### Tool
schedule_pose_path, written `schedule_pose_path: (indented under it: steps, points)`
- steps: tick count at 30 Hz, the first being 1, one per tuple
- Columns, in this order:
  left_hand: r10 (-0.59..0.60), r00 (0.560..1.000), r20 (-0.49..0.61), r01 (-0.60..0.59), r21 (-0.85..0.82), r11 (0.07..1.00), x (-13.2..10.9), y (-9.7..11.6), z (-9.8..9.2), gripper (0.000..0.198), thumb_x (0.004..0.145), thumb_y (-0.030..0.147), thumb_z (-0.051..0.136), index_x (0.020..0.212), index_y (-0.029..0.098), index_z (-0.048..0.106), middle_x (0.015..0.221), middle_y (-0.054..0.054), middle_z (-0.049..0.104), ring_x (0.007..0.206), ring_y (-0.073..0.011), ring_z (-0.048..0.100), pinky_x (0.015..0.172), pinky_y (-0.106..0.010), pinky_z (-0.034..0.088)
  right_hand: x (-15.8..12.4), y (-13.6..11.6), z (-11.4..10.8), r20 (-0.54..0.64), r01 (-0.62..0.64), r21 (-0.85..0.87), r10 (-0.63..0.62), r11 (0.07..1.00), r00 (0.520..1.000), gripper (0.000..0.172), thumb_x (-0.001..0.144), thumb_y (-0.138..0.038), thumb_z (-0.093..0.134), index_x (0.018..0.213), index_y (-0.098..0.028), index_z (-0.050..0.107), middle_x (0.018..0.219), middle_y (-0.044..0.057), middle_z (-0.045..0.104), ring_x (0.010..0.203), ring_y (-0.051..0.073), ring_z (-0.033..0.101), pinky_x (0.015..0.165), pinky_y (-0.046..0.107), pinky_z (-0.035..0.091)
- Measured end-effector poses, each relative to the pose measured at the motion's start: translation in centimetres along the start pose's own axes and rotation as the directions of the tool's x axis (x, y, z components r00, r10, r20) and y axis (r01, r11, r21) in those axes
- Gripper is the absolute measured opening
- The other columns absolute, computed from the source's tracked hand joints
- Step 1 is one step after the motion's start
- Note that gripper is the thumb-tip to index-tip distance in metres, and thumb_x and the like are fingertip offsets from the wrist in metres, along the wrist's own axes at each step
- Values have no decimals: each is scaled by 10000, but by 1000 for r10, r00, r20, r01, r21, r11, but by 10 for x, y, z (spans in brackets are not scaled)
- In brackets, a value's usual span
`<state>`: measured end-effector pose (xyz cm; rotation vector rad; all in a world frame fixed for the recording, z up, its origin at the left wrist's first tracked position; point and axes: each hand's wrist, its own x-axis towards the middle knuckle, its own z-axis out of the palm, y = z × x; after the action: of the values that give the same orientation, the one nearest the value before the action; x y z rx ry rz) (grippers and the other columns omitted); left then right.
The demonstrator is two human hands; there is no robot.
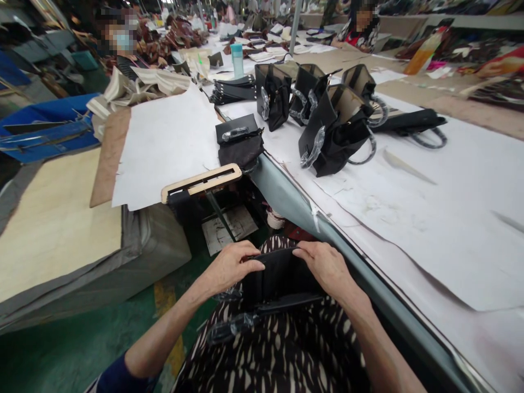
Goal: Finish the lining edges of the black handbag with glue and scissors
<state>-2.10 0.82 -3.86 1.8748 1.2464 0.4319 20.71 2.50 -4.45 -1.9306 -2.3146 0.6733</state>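
Observation:
A black handbag rests in my lap with its mouth spread wide and its dark inside showing. My left hand pinches the far rim at its left end, thumb inside and fingers outside. At the right end of that same rim, my right hand is closed on the edge. A plastic-wrapped handle hangs at the bag's near left. Beyond my hands, a slotted wooden frame juts out over the gap, with black material hanging below it.
Several black handbags with wrapped handles stand on the white-covered table ahead. Another black bag lies by the table corner. To the left are a white sheet and a blue bin. Two people sit farther back.

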Motion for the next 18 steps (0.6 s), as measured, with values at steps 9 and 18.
schedule_pose_path:
  steps: [9, 18]
  points:
    - [86, 995, -42, -85, 34, 996, 9, -2, 12, 329, 881, 278, 386, 626, 144, 545, 717, -7, 524, 659, -111, 491, 629, -223, 363, -7, 24, 0, 2, -56, 576, 67, 815, 998, 332, 808, -394, 468, 1066, -233, 599, 1090, 26, 636, 1005, 184, 556, 878, 294, 394]
    - [-12, 990, -139, 11, -11, 1000, 5, -4, 16, 312, 868, 320, 409, 678, 155, 593, 795, -26, 583, 734, -136, 542, 693, -232, 396, -60, 26, 12, 30, -206, 876, 377, 437, 926, 437, 801, -473, 437, 1097, -164, 522, 1081, 97, 591, 926, 205, 583, 775, 314, 479]
